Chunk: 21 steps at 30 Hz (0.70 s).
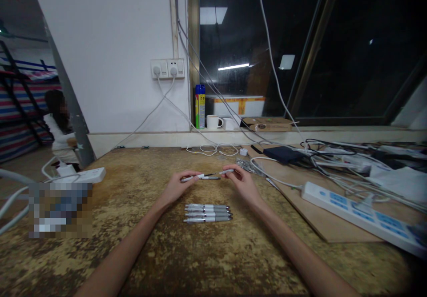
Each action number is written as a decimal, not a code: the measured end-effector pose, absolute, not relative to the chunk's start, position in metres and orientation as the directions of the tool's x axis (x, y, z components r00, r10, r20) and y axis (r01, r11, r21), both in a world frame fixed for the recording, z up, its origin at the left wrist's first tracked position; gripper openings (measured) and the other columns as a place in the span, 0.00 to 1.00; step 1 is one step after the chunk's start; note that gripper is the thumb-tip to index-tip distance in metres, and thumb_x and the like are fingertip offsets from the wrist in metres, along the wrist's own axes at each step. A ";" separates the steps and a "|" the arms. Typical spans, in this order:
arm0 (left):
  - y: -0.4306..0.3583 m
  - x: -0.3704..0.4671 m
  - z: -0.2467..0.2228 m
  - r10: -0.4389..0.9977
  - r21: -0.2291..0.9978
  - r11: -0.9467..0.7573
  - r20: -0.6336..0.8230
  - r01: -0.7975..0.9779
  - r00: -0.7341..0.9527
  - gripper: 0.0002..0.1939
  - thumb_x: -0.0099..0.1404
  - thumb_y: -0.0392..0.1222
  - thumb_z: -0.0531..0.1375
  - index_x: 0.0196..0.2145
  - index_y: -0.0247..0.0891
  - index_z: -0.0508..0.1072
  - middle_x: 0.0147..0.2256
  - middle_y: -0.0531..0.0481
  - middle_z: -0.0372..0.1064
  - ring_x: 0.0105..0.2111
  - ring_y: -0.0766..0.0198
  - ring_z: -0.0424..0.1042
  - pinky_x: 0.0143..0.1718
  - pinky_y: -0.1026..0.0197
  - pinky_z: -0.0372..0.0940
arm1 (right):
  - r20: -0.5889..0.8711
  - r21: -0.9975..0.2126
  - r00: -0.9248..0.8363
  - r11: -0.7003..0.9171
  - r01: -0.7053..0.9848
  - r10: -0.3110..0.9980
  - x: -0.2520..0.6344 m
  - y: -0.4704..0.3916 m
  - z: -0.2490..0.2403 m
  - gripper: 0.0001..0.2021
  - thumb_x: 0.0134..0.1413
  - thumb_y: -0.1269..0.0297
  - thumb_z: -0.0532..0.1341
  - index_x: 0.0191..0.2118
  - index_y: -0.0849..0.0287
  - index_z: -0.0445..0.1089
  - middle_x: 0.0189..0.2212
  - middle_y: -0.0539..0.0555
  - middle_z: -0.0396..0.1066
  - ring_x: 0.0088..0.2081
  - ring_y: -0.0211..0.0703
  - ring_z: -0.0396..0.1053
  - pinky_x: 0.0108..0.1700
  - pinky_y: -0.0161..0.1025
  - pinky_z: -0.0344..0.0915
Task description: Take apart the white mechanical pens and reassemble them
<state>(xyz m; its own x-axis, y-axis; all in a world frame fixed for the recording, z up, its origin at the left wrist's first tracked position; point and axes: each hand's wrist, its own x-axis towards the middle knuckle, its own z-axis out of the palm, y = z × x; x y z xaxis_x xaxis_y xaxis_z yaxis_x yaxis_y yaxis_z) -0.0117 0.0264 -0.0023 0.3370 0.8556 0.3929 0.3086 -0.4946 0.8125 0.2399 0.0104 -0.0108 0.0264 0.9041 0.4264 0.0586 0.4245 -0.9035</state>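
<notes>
Between the fingers of my left hand (180, 184) is a white pen body (201, 176), with a thin dark refill sticking out of its right end. My right hand (240, 180) pinches a short grey pen part (226, 171) close to the refill's tip. Whether the two pieces touch is too small to tell. Just below the pen body, another pen (211, 178) with a grey end lies level. Nearer to me, several white and grey pens (207, 213) lie side by side on the worn wooden table (200, 252), their grey ends to the right.
A power strip (353, 210) rests on a brown board (328, 230) at the right, beside tangled cables. Another strip (88, 175) is at the left edge. A spray can (200, 108) and mug (212, 122) stand on the sill. A person (60, 123) sits at far left.
</notes>
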 end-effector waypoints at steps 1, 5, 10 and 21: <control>0.026 -0.012 -0.002 0.856 0.813 -0.494 0.393 0.308 0.337 0.18 0.65 0.52 0.61 0.46 0.38 0.81 0.47 0.45 0.78 0.48 0.53 0.75 0.53 0.56 0.65 | 0.431 -0.901 0.022 0.429 0.060 0.902 0.240 0.010 -0.011 0.14 0.54 0.51 0.63 0.40 0.55 0.73 0.36 0.53 0.77 0.41 0.49 0.76 0.50 0.46 0.69; 0.025 -0.010 -0.001 0.853 0.812 -0.497 0.391 0.308 0.344 0.18 0.66 0.51 0.61 0.46 0.39 0.81 0.47 0.45 0.78 0.48 0.54 0.75 0.54 0.56 0.65 | 0.462 -0.884 -0.009 0.462 0.067 0.887 0.239 0.010 -0.013 0.13 0.56 0.52 0.62 0.41 0.55 0.73 0.36 0.54 0.77 0.40 0.49 0.76 0.49 0.46 0.69; 0.019 -0.005 0.004 0.853 0.818 -0.488 0.372 0.304 0.366 0.18 0.66 0.52 0.61 0.46 0.38 0.81 0.47 0.45 0.78 0.48 0.54 0.75 0.54 0.56 0.65 | 0.465 -0.882 -0.065 0.468 0.057 0.883 0.233 0.008 -0.016 0.13 0.54 0.53 0.65 0.41 0.55 0.73 0.37 0.54 0.77 0.41 0.49 0.76 0.47 0.44 0.70; 0.017 -0.001 0.004 0.836 0.806 -0.506 0.371 0.307 0.403 0.17 0.66 0.52 0.61 0.46 0.39 0.81 0.47 0.46 0.78 0.49 0.53 0.75 0.54 0.57 0.65 | 0.472 -0.877 -0.134 0.479 0.026 0.871 0.222 0.001 -0.016 0.11 0.55 0.55 0.65 0.41 0.55 0.73 0.40 0.54 0.76 0.43 0.48 0.75 0.51 0.44 0.70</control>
